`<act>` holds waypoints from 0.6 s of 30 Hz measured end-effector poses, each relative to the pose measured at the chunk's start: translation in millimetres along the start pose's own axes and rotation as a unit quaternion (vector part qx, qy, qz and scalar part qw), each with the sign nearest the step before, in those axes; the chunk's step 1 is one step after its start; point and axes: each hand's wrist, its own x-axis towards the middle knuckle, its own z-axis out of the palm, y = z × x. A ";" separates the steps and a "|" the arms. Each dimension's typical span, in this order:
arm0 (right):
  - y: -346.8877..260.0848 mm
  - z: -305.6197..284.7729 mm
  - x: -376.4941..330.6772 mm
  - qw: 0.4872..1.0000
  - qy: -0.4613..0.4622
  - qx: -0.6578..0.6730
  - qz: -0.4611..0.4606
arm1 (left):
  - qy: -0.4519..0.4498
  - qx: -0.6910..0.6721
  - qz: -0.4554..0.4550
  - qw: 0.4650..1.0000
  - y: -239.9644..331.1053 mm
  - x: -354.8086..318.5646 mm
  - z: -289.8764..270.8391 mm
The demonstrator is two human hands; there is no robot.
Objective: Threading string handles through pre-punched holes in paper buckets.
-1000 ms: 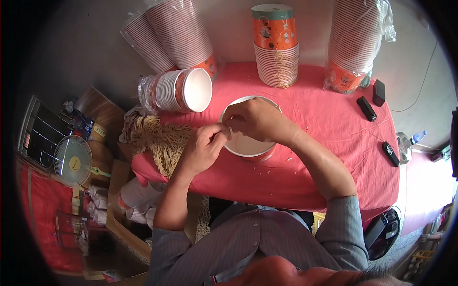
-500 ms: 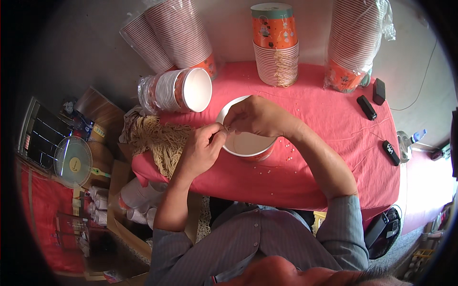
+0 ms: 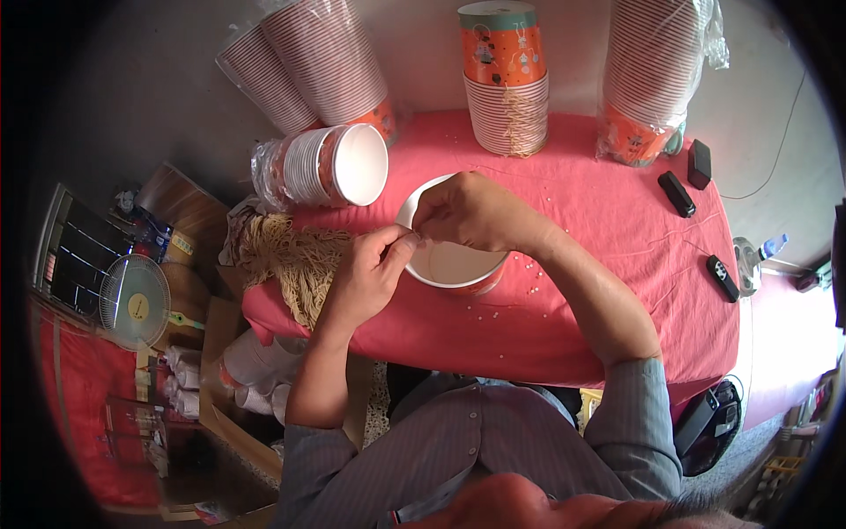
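A white paper cup (image 3: 451,264) with an orange outside stands upright on the pink tablecloth (image 3: 608,256). My right hand (image 3: 471,212) rests over its near-left rim, fingers pinched together. My left hand (image 3: 370,269) is just left of the cup, its fingertips meeting those of the right hand at the rim. Something thin, like a string, seems pinched between them; it is too small to make out. A bundle of beige strings (image 3: 291,260) lies at the table's left edge beside my left hand.
A sleeve of cups lies on its side (image 3: 326,166) behind my left hand. Tall cup stacks stand at the back: left (image 3: 308,66), middle (image 3: 504,84), right (image 3: 656,75). Black small devices (image 3: 677,192) lie at right. A small fan (image 3: 132,301) and boxes sit at left.
Both hands stay at the cup's rim with only small finger movements; the cup has shifted slightly. Nothing else has moved.
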 end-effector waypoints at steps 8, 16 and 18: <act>10.3 -0.6 3.5 1.000 0.016 -0.002 -0.014 | -0.007 -0.099 -0.033 0.995 -18.6 -6.6 -1.7; 10.9 -1.1 3.3 1.000 -0.008 -0.024 -0.002 | 0.018 -0.246 -0.096 0.964 -21.2 -10.6 2.9; 11.3 -1.6 3.1 1.000 -0.012 -0.026 -0.001 | 0.026 -0.306 -0.106 0.946 -23.2 -10.7 4.1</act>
